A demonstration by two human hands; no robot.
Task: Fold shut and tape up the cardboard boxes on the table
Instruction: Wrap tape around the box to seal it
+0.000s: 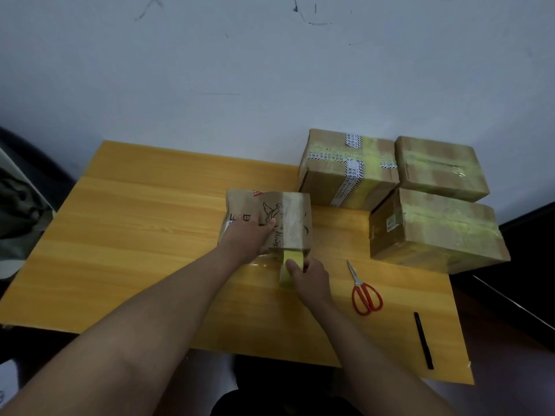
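Observation:
A brown cardboard box (288,217) with black printing sits in the middle of the yellow wooden table (135,235). My left hand (246,235) lies flat on its top and presses it down. My right hand (309,274) grips a yellow tape roll (287,273) right in front of the box, and a strip of tape runs from the roll up over the box's front edge and top. Three taped boxes stand at the back right: one with printed white tape (345,166), one behind it to the right (438,166), one nearer (435,229).
Red-handled scissors (365,291) lie on the table right of my right hand. A black pen (423,340) lies near the table's front right corner. A pale wall rises behind the table. A dark chair or bag is at the far left.

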